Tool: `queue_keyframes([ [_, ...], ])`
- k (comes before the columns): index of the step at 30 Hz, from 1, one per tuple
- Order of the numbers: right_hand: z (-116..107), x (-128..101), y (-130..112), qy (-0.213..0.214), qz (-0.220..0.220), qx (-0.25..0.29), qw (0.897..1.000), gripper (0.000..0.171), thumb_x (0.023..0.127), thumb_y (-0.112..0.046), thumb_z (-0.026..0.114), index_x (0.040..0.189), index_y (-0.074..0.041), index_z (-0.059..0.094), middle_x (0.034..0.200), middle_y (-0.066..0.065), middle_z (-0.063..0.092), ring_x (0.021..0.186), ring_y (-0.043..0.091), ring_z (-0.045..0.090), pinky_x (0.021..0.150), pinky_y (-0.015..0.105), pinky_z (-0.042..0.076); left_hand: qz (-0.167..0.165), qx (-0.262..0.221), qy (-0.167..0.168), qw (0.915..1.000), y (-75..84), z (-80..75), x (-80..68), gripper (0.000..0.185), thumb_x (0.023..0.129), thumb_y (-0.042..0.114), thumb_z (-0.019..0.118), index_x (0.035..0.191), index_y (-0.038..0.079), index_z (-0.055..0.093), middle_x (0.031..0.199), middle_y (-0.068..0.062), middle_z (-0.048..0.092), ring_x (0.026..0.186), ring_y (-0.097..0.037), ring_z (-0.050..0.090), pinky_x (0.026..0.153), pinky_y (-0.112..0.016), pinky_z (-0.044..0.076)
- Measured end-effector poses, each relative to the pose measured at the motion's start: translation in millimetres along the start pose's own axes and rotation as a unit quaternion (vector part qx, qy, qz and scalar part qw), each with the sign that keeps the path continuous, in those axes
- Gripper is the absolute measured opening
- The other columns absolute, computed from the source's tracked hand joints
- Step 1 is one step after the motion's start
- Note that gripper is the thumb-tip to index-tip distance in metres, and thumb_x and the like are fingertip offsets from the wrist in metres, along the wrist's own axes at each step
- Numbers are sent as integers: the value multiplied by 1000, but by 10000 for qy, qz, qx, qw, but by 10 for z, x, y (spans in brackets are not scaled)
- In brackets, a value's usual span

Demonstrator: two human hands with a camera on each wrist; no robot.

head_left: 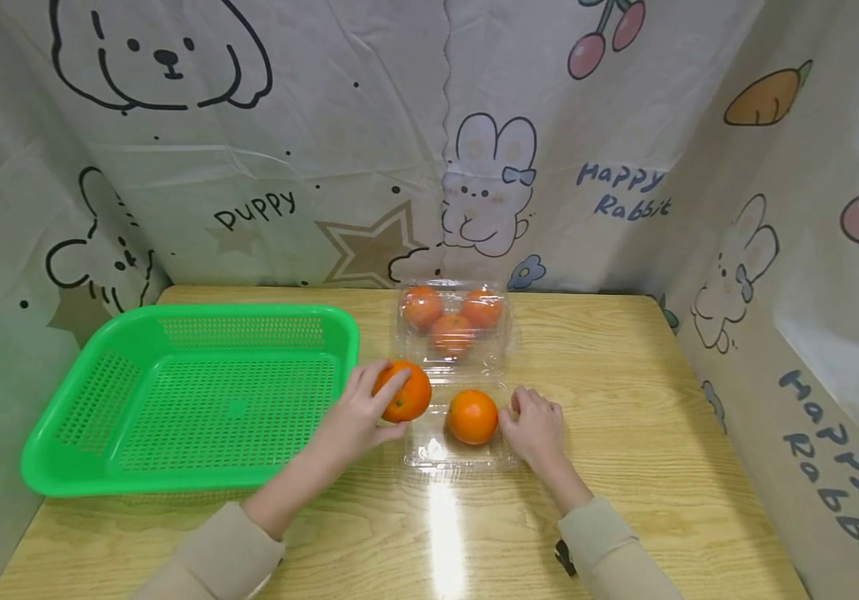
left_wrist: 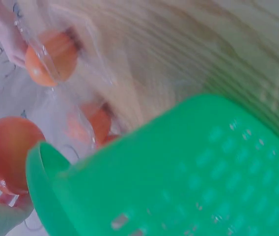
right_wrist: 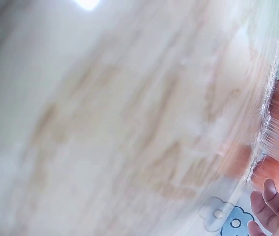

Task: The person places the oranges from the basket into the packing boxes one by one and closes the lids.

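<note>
The clear plastic clamshell box [head_left: 453, 375] lies open on the wooden counter [head_left: 624, 433], and everything else sits around it. The left hand [head_left: 360, 410] curls its fingers round an orange [head_left: 403, 391] at the box's left edge, between the box and the green plastic basket [head_left: 189, 400] just to its left. A second orange [head_left: 472, 416] rests in the near half of the box, and three more oranges [head_left: 451, 321] sit in the far half. The right hand [head_left: 536, 425] rests at the box's right edge, fingers loosely bent against the plastic beside the second orange, gripping nothing. A cartoon-printed cloth [head_left: 474, 150] hangs behind the box.
</note>
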State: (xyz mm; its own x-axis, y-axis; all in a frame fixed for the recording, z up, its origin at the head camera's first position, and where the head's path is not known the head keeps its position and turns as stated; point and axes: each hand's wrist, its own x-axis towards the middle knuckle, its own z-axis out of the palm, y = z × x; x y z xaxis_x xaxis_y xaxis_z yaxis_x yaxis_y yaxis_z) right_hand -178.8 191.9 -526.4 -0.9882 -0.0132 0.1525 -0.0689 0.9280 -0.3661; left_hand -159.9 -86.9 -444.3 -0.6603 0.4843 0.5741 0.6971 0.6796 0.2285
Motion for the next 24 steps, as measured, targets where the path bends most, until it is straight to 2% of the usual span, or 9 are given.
queue_keyframes([
  [5,5,-2,-3,2,1,35,10000,18,78,-25,55,72,-12,44,66,2,43,64,21,44,72,39,33,57,-112,-262,9996,102,74,-28,66,63,20,82,121,7,54,117,-18,47,102,-34,47,74,-37,54],
  [13,10,2,-2,-34,5,18,10000,19,79,-25,55,72,-12,44,66,2,42,64,21,44,71,39,33,253,-283,-470,9982,205,245,-87,65,64,26,81,121,7,54,118,-17,47,104,-33,47,75,-37,54],
  [17,6,0,-6,-35,-8,7,10000,19,79,-25,55,73,-12,44,66,2,43,64,21,44,71,39,33,275,-330,-577,9974,246,316,-117,63,66,29,79,119,8,54,117,-16,45,104,-32,47,71,-34,54],
  [24,4,-1,-3,-36,15,25,10000,19,79,-25,56,73,-11,44,67,2,43,65,21,45,72,40,33,201,-303,-800,9961,292,392,-145,61,69,30,77,120,7,55,115,-14,45,104,-29,46,77,-31,53],
])
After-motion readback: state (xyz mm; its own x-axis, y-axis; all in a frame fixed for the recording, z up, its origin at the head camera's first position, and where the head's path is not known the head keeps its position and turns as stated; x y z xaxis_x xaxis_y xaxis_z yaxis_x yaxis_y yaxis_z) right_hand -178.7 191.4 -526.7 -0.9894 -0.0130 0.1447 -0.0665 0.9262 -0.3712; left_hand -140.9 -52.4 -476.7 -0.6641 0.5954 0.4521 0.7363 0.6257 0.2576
